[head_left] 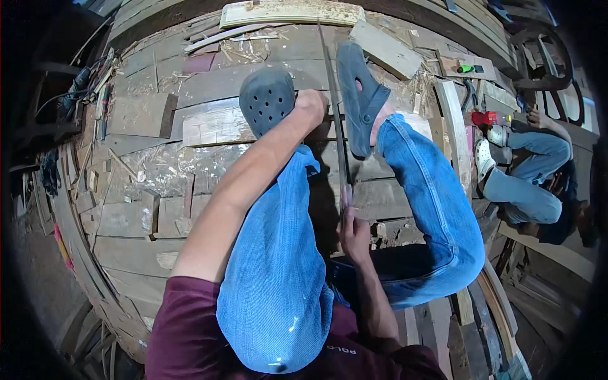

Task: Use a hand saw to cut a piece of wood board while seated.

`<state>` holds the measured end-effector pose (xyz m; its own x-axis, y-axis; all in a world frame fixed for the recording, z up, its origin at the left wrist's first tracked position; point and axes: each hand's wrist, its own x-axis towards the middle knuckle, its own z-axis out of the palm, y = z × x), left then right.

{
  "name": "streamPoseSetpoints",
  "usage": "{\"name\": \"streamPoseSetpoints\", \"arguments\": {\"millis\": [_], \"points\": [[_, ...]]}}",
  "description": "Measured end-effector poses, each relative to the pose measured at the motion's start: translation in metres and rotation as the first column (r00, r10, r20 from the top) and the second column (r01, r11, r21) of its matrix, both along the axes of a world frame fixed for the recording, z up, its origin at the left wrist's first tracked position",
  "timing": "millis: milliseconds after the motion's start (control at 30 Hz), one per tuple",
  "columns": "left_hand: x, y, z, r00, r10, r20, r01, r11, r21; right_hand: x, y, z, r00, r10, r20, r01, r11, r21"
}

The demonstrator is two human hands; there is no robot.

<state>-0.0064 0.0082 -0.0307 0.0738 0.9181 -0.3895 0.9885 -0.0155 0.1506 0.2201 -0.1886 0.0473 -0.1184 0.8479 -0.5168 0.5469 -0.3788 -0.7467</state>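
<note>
A long, narrow dark strip (341,149) runs away from me between my two clog-clad feet. My right hand (354,237) is closed at its near end, around a paler section. My left hand (311,107) is closed beside the strip, next to the left clog (267,100); a short dark piece crosses the strip there, and what the fingers grip is hidden. The right clog (361,95) stands just right of the strip. I cannot tell whether the strip is metal or wood.
Worn planks with shavings surround me. A light board (291,12) lies at the far side, a wood block (386,49) beyond the right clog. A green-handled tool (470,68) and red bottle (484,118) lie at right, near another person's legs (532,171). Loose offcuts lie left.
</note>
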Motion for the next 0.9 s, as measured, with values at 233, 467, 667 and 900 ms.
{"name": "streamPoseSetpoints", "arguments": {"millis": [233, 467, 667, 900], "points": [[0.001, -0.005, -0.002, 1.000, 0.012, -0.019, -0.011, 0.998, 0.062, -0.001, 0.030, 0.006, 0.979, -0.129, -0.159, 0.082, 0.958, -0.274], [0.006, -0.002, -0.006, 0.996, -0.048, -0.072, 0.053, 0.996, 0.070, -0.028, 0.073, 0.000, 0.975, -0.109, -0.195, 0.071, 0.979, -0.193], [0.001, -0.003, -0.003, 0.999, 0.016, -0.035, -0.014, 0.999, 0.042, 0.007, 0.009, 0.009, 0.994, -0.045, -0.104, 0.029, 0.989, -0.146], [0.001, 0.003, 0.003, 1.000, -0.021, -0.010, 0.022, 0.999, 0.034, -0.019, 0.052, 0.004, 0.988, -0.039, -0.148, 0.012, 0.984, -0.177]]}}
